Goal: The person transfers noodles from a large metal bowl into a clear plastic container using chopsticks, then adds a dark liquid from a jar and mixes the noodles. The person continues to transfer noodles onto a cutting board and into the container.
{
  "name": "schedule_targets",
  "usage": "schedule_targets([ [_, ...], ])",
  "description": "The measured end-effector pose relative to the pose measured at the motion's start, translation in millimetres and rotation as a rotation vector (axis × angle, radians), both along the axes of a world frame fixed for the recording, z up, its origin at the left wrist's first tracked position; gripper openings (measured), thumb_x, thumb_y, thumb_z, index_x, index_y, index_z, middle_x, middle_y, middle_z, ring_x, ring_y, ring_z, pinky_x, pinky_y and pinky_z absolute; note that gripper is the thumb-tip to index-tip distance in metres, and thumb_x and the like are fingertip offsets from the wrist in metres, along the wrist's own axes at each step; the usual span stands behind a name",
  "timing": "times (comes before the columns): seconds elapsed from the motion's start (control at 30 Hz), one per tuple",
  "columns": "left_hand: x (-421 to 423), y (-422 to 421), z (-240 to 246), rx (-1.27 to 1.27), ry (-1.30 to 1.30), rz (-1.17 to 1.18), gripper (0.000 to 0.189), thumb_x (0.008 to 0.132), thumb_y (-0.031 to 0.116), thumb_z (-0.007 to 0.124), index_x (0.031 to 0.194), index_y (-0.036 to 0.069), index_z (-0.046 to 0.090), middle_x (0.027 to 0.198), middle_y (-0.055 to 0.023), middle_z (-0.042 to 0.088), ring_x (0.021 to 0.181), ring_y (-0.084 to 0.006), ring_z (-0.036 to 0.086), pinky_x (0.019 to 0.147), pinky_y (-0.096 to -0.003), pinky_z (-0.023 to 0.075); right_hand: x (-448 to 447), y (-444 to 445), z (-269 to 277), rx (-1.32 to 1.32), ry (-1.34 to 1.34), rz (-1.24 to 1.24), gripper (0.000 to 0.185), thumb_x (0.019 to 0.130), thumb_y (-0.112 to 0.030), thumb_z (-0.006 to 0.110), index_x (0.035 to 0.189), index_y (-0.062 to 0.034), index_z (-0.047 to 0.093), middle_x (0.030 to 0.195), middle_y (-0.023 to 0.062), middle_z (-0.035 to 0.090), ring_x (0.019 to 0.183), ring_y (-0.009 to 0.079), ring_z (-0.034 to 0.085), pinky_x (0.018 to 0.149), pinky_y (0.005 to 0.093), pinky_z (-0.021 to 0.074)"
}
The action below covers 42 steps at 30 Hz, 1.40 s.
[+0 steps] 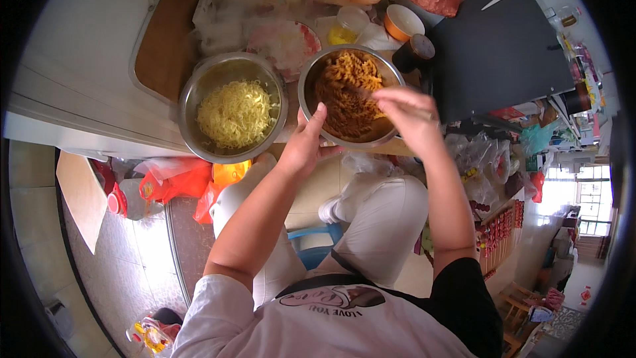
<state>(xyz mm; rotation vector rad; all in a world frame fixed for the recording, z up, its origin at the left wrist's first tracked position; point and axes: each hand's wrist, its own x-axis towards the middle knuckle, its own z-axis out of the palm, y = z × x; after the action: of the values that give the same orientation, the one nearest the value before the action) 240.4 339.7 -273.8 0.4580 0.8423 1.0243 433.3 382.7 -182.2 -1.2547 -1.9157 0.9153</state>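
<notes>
In front of me stands a stainless steel bowl [309, 90] of brown, sauce-coated crumbly or noodle-like food [348, 102]. My left hand [305, 141] grips its near left rim, thumb on top and fingers beneath. Over the bowl's right side, my right hand [412, 112] is closed around a thin dark utensil [363, 92] whose tip reaches into the food; blur hides its exact kind. To the left is a second steel bowl [191, 104] with a mound of pale yellow thin noodles or shreds [233, 117], touched by neither hand.
Behind the bowls lie a red-stained plate [285, 42], a clear cup with yellow contents [343, 32], an orange bowl [405, 22] and a dark lidded jar [413, 53]. A black panel [497, 49] stands at right, a brown board [166, 35] at left. Plastic bags [179, 181] sit below.
</notes>
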Motion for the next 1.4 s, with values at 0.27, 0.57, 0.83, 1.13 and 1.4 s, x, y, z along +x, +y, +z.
schedule_targets([
  [0.27,-9.6,3.5,-3.5,0.034,0.035,0.022,0.059,0.095,0.047,0.042,0.14,0.019,0.014,0.136,-0.0124,0.04,0.118,-0.029,0.05,0.087,-0.0481,0.0506,21.2,-1.8,-11.2,-0.039,0.067,-0.135,0.009,0.085,-0.001,0.059,0.091,-0.0015,0.066,0.088,0.0047,0.066,0.077,0.0083,0.059,0.068,0.02,0.0457],
  [0.57,-15.7,5.3,-8.0,-0.025,0.044,0.049,0.056,0.095,0.047,0.041,0.138,0.02,0.017,0.134,-0.0117,0.043,0.115,-0.0273,0.052,0.086,-0.0478,0.0507,24.1,-11.5,-14.2,-0.201,0.0,-0.099,0.004,0.084,-0.002,0.059,0.086,-0.0005,0.062,0.08,0.0018,0.063,0.071,0.006,0.056,0.063,0.0203,0.0449],
  [0.83,-12.7,5.2,-11.2,0.021,0.04,0.014,0.062,0.094,0.049,0.044,0.14,0.021,0.014,0.135,-0.0125,0.04,0.114,-0.0285,0.052,0.085,-0.0456,0.0506,15.4,-15.3,-11.4,-0.066,0.014,0.149,0.007,0.084,-0.005,0.06,0.089,-0.0007,0.064,0.082,0.0051,0.064,0.073,0.0103,0.059,0.066,0.0243,0.0464],
  [1.13,-9.9,6.2,-12.1,0.033,0.07,0.014,0.058,0.095,0.048,0.041,0.14,0.021,0.015,0.135,-0.0114,0.041,0.115,-0.0289,0.052,0.085,-0.0463,0.0512,2.4,-7.3,-12.0,-0.196,-0.036,0.067,0.011,0.086,-0.009,0.06,0.093,-0.0012,0.065,0.084,0.0018,0.066,0.078,0.0072,0.059,0.071,0.0214,0.0464],
  [1.4,-8.3,7.1,-9.1,0.068,0.149,0.041,0.053,0.096,0.046,0.04,0.136,0.016,0.021,0.13,-0.0114,0.048,0.111,-0.0254,0.056,0.083,-0.0433,0.0539,1.0,10.4,-34.3,-0.087,0.171,-0.141,0.011,0.087,-0.008,0.061,0.095,-0.0025,0.066,0.083,0.0037,0.066,0.074,0.0085,0.06,0.067,0.0221,0.0478],
])
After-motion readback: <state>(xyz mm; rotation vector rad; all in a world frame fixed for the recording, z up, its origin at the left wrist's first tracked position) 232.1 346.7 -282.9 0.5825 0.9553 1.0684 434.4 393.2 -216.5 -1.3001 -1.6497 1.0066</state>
